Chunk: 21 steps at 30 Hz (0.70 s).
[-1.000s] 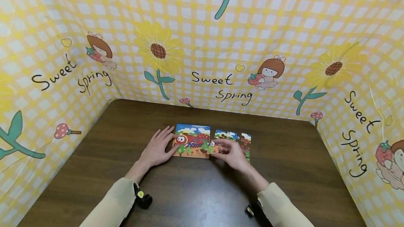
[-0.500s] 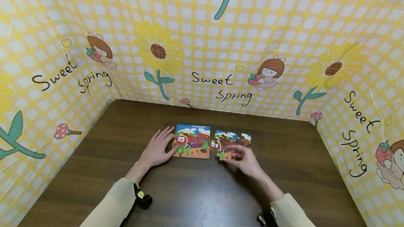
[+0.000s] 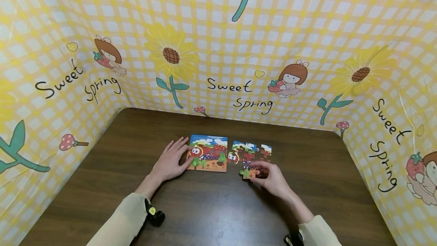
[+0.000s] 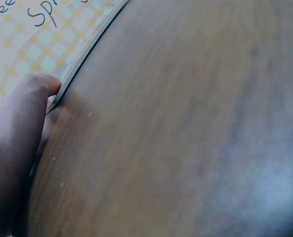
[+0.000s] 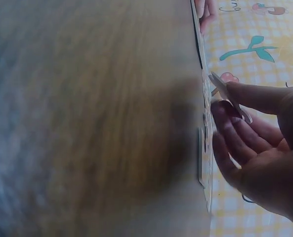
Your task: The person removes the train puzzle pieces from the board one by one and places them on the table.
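Note:
My left hand [image 3: 172,162] rests at the left edge of a rectangular picture board [image 3: 215,154] showing a red cartoon train. Its fingers lie extended, with the fingertips and thumb touching the board. My right hand [image 3: 273,179] pinches a puzzle piece [image 3: 248,172] with green and orange print between thumb and fingers. In the right wrist view that puzzle piece [image 5: 235,98] is seen edge-on and tilted, off the table. Behind it lie several joined puzzle pieces [image 3: 250,148], including one with a cartoon face [image 3: 233,158]. The left wrist view shows mainly the thumb [image 4: 35,98].
Another column of puzzle pieces [image 3: 266,150] lies to the right, partly hidden by my right hand. Everything is on a brown wooden table [image 3: 191,204]. A yellow checked cloth [image 3: 218,56] hangs along its back and sides.
My right hand has carried the puzzle piece from the board's lower right corner to the right and nearer to me, uncovering the pieces behind. My left hand has stayed put.

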### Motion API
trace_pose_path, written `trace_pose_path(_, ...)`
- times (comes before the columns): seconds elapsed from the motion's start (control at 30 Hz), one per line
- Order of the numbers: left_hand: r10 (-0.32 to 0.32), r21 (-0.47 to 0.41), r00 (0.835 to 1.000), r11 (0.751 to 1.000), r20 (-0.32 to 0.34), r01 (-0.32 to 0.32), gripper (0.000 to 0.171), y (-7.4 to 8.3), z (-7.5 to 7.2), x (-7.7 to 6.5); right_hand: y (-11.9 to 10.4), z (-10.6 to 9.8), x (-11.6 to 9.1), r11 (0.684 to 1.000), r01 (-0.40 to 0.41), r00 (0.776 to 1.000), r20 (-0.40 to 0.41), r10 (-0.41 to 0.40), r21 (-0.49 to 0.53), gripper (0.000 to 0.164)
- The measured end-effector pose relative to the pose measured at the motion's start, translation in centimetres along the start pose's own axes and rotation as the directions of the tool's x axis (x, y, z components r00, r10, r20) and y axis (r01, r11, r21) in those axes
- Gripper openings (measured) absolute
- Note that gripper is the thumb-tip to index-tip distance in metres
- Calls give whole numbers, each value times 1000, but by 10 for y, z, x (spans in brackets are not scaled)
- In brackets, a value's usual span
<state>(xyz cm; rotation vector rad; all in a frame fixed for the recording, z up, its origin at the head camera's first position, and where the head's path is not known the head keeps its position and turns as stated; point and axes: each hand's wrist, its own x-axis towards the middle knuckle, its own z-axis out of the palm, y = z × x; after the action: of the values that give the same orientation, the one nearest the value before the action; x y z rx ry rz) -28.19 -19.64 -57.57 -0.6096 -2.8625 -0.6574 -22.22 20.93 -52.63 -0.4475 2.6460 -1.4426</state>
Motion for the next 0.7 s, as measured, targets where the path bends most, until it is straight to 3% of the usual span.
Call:
trace_pose_path(0.3,-1,-7,1000,1000,3,1,48,1,-1,-1,1,2,-2,988,45,999,5,-45,-145,39)
trace_pose_path(0.47,0,-6,1000,1000,0,0,47,1,-1,-1,2,5,-2,954,113,991,-41,-129,-277,37)
trace_pose_path(0.57,2,-2,1000,1000,0,-2,47,0,0,-1,4,6,-3,929,153,981,-65,-184,-337,44)
trace_pose_path(0.7,3,2,1000,1000,1,-3,48,0,0,0,4,5,-1,921,149,980,-74,-187,-360,57)
